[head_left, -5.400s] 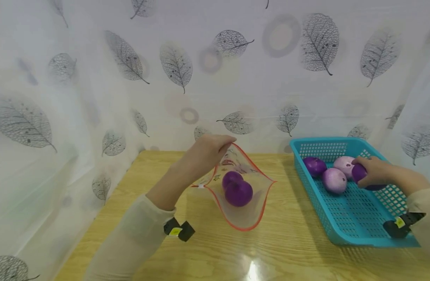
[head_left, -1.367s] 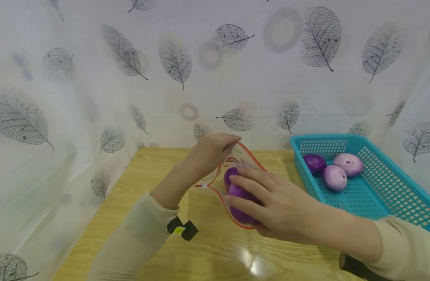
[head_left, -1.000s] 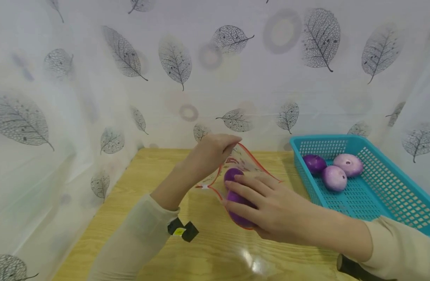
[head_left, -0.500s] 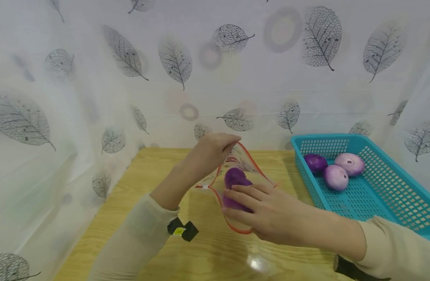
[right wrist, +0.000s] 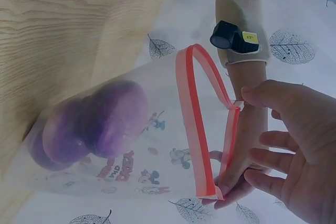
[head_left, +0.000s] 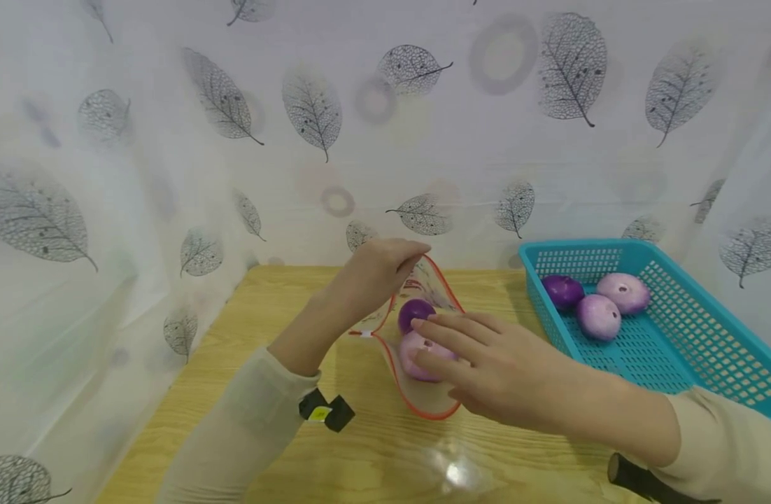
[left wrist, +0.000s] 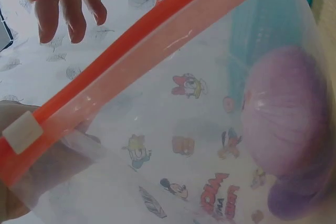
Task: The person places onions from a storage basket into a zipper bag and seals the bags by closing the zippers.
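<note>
A clear slider zip bag [head_left: 437,404] with a red-edged mouth and cartoon prints stands on the table, its mouth gaping. My left hand [head_left: 371,278] pinches its upper rim; the white slider [left wrist: 22,132] sits near that hand in the left wrist view. Inside the bag lie a pale purple onion [head_left: 415,355] and a dark purple onion [head_left: 414,315]; the right wrist view shows several onions [right wrist: 118,119] pressed together behind the plastic. Over the mouth, my right hand [head_left: 505,371] holds nothing, its fingers spread loosely and partly covering the pale onion in the head view.
A turquoise plastic basket [head_left: 552,325] stands at the right of the wooden table [head_left: 291,301]. In its far left part sit a dark purple onion [head_left: 563,291] and two pale ones [head_left: 598,317]. A leaf-patterned curtain [head_left: 360,161] hangs behind.
Earlier my right hand gripped an onion in the basket and carried it to the bag. The hand has since let go and drawn slightly back; a pale onion now shows in front. The left hand stays put.
</note>
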`<state>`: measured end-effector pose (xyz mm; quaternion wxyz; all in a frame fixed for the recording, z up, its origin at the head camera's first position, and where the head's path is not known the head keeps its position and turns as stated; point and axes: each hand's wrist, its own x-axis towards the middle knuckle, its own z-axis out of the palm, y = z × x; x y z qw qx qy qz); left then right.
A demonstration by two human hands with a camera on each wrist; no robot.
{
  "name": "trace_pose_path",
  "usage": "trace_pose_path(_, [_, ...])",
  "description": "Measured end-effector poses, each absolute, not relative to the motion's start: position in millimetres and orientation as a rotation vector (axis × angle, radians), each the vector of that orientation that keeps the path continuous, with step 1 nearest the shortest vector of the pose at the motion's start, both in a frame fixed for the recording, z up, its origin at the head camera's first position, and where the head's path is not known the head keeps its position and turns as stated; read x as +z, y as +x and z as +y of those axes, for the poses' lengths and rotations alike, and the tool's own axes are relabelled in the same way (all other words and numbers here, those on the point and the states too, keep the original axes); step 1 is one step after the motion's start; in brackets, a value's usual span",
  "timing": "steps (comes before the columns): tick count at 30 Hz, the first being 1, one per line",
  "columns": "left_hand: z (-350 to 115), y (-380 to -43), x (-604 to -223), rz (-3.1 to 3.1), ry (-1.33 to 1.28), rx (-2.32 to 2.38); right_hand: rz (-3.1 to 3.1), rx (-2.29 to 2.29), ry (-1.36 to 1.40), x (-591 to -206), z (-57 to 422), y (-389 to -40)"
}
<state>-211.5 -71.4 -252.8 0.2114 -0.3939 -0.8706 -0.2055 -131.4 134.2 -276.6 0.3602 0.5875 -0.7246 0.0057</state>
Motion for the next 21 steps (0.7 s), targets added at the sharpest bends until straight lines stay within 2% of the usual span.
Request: trace_pose_path(21, [-76, -214, -249, -2.401, -1.143, -0.575, -2.025, -0.035, 1.461, -260, 153, -136])
